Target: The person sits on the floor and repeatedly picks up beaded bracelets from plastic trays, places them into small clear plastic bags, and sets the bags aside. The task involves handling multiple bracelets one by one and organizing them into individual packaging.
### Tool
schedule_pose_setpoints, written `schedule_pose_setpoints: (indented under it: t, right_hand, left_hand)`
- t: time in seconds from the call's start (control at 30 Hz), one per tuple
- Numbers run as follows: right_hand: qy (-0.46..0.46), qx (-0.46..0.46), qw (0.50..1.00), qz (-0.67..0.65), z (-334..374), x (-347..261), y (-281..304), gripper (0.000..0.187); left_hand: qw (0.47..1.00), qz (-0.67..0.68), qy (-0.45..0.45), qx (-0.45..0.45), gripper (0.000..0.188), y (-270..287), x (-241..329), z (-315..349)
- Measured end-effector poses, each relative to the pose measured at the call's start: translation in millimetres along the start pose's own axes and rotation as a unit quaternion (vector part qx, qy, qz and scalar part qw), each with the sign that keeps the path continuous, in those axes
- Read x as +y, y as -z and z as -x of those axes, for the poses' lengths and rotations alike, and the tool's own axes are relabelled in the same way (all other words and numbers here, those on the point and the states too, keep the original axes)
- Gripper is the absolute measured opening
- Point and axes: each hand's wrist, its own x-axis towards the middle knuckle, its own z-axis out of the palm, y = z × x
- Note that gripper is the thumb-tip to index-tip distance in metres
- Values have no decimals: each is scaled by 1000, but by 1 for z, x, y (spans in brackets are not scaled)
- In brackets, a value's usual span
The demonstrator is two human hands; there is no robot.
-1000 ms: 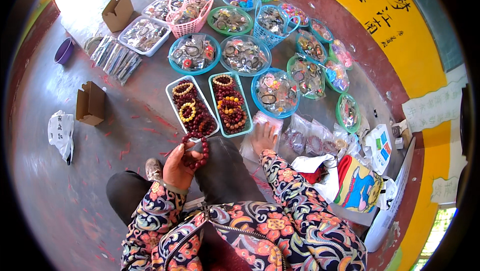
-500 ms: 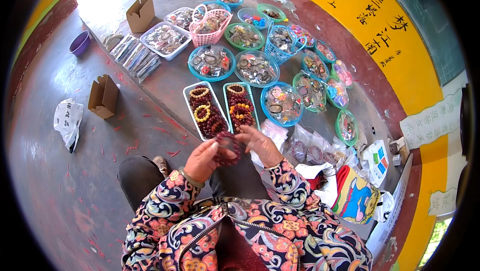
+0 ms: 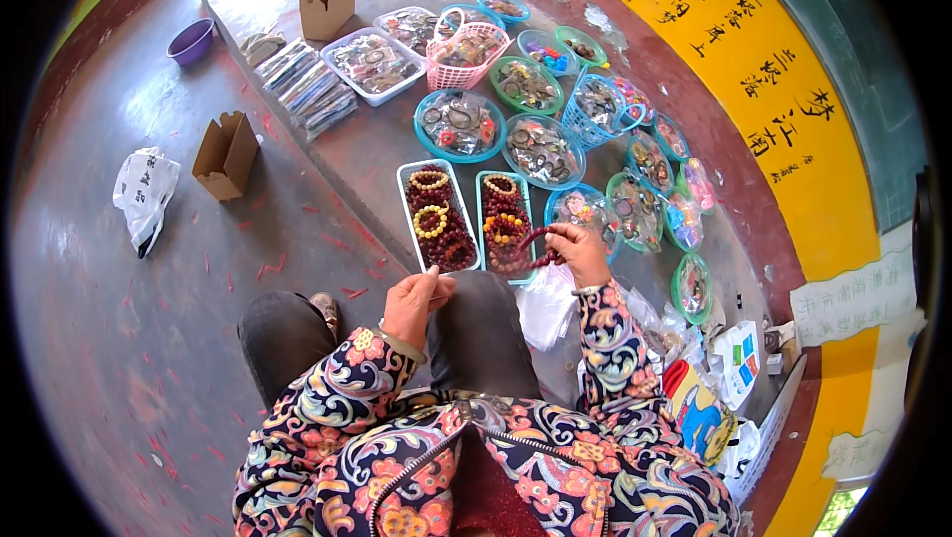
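My right hand [image 3: 583, 253] pinches a dark red bead bracelet [image 3: 543, 260] between thumb and fingers. The bracelet hangs over the right edge of a pale green tray [image 3: 527, 202], which holds more dark red bracelets, an orange one and a pale one on top. Above my knee, my left hand [image 3: 409, 309] is closed, its thumb pressed against the fingertips; whether anything small is between them does not show. Just beyond it lies a white tray [image 3: 406, 208] of dark red bracelets with a yellow bracelet [image 3: 429, 222] and a pale one.
Basins of bagged trinkets, such as a blue basin [image 3: 420, 130], crowd the far side around a pink basket [image 3: 459, 78]. Clear plastic bags [image 3: 547, 307] lie by my right knee. Leftward are a cardboard box [image 3: 226, 155], a white bag [image 3: 147, 190] and a purple basin [image 3: 190, 43].
The bracelet was between both hands; now only my right hand has it, moved right and over to the green tray's edge. My left hand has let go. The view has shifted slightly.
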Motion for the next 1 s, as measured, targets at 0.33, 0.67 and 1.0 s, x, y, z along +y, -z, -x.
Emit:
schedule_pose_setpoints:
  t: [0.33, 0.67, 1.0]
  right_hand:
    - [-31, -31, 999, -25, -101, 49, -93, 28]
    - [-176, 37, 976, -122, -145, 103, -137, 25]
    - [-95, 2, 993, 69, -148, 102, -153, 29]
  left_hand:
    - [993, 39, 41, 103, 22, 13, -10, -7]
    - [991, 20, 53, 119, 20, 12, -7, -6]
    - [990, -2, 51, 135, 22, 15, -10, -4]
